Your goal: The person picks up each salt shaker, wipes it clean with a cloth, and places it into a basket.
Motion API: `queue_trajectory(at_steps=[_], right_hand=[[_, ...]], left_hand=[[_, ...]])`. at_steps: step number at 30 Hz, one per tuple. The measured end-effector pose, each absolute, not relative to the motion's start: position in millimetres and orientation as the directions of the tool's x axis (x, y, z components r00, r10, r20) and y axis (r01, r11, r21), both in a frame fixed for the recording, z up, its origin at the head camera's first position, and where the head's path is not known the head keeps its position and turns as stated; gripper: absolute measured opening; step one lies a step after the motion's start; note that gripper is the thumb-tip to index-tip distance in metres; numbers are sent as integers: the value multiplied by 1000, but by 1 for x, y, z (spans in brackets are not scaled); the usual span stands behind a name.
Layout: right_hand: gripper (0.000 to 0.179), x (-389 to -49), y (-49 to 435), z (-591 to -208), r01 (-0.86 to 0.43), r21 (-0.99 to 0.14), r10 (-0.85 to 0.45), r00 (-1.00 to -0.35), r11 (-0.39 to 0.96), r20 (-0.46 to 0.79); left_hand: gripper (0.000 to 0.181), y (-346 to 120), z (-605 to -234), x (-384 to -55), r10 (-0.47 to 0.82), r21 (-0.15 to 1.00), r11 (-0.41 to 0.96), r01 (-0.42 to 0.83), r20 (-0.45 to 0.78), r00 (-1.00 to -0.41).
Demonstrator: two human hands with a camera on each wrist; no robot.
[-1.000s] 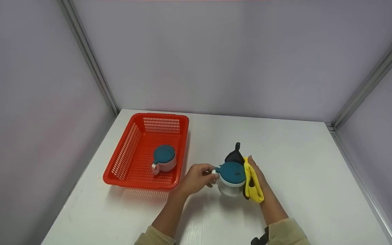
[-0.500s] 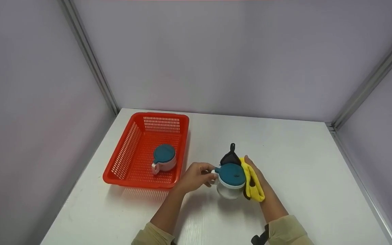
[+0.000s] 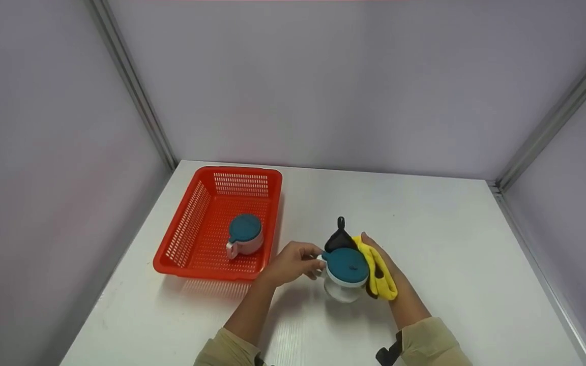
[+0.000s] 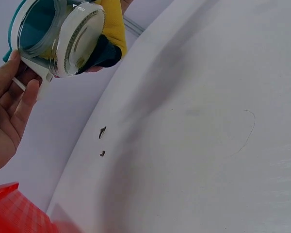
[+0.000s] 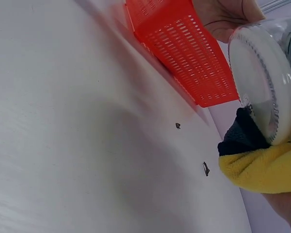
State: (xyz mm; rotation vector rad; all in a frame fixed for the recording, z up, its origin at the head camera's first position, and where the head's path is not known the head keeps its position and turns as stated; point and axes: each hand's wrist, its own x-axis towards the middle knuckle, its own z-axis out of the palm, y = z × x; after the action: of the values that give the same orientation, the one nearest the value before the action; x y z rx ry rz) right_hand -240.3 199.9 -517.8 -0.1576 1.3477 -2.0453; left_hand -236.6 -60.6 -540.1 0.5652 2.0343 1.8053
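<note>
A clear glass jar (image 3: 343, 292) with a teal lid (image 3: 348, 265) and a white handle is held above the table, its base showing in both wrist views. My left hand (image 3: 293, 264) pinches the handle between thumb and fingers. On the jar's other side, my right hand (image 3: 385, 262) holds a yellow and black cloth (image 3: 382, 279) against the glass. The cloth's black end with a loop sticks out beyond the lid. Most of the right hand's fingers are hidden behind cloth and jar; a bit of the palm side (image 5: 287, 206) shows below the cloth in the right wrist view.
To the left stands a red plastic basket (image 3: 171, 239) with slotted walls. Inside it sits a similar teal-lidded jar (image 3: 246, 236), handle toward the near left. Two small dark marks (image 4: 102, 132) show on the white table (image 3: 450, 244). Pale walls enclose the back and sides.
The cloth's black looped end has shifted left and slightly nearer around the jar. The jar's lid has dropped a little toward me. The left hand keeps its hold on the handle.
</note>
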Motion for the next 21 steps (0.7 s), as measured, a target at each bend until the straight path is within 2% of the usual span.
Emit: queue_trajectory(at_steps=[9, 12, 21], right_hand=[[57, -239, 196, -515, 460, -832, -602, -773, -310, -203], [59, -239, 195, -518, 431, -824, -584, -797, -369, -155], [63, -236, 189, -525, 407, -729, -469, -873, -551, -133]], left_hand=[[16, -56, -540, -238, 481, 996, 85, 38, -7, -877], [17, -55, -540, -237, 451, 996, 90, 25, -18, -892], [16, -51, -540, -233, 341, 993, 114, 41, 0, -940]])
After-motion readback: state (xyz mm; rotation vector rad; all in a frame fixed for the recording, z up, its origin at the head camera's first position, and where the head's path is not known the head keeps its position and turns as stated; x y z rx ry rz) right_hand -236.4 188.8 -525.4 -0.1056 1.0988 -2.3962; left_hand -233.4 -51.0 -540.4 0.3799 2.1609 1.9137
